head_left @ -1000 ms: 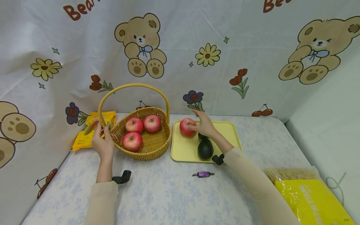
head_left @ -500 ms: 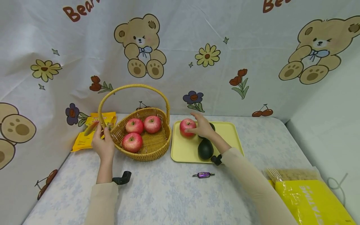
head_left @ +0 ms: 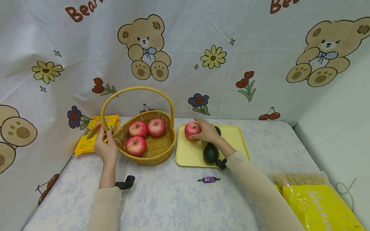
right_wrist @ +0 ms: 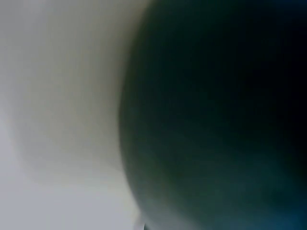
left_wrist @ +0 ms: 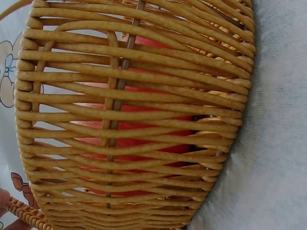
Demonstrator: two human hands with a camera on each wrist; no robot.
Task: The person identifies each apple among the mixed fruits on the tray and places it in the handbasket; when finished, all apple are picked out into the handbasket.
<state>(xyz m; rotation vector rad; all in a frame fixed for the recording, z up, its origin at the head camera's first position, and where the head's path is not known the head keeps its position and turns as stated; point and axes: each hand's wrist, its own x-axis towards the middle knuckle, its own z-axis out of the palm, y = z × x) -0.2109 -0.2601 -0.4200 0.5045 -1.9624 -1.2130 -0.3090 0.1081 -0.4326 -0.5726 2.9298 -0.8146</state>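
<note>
In the head view my left hand (head_left: 106, 146) pinches the base of the handle of a wicker basket (head_left: 156, 158). Three red apples (head_left: 136, 146) lie inside it. The left wrist view shows the basket's woven side (left_wrist: 144, 115) close up, red apple showing through the gaps, and fingertips (left_wrist: 4, 197) at the handle. My right hand (head_left: 208, 131) has thumb and fingers round another red apple (head_left: 191, 130) on a yellow tray (head_left: 188, 157). Two dark green avocados share that tray, one (head_left: 211, 154) below the hand, the other (head_left: 218, 130) partly hidden behind it. A blurred avocado (right_wrist: 216, 120) fills much of the right wrist view.
A purple-wrapped candy (head_left: 209, 179) lies in front of the tray. Yellow snack packets (head_left: 85, 144) stand behind the basket at left. A large yellow bag (head_left: 321, 205) sits at the right front. A bear-printed cloth (head_left: 185, 57) hangs behind the table.
My right hand has moved slightly left and its thumb and fingers have closed round the apple on the tray. The left hand and basket stay put.
</note>
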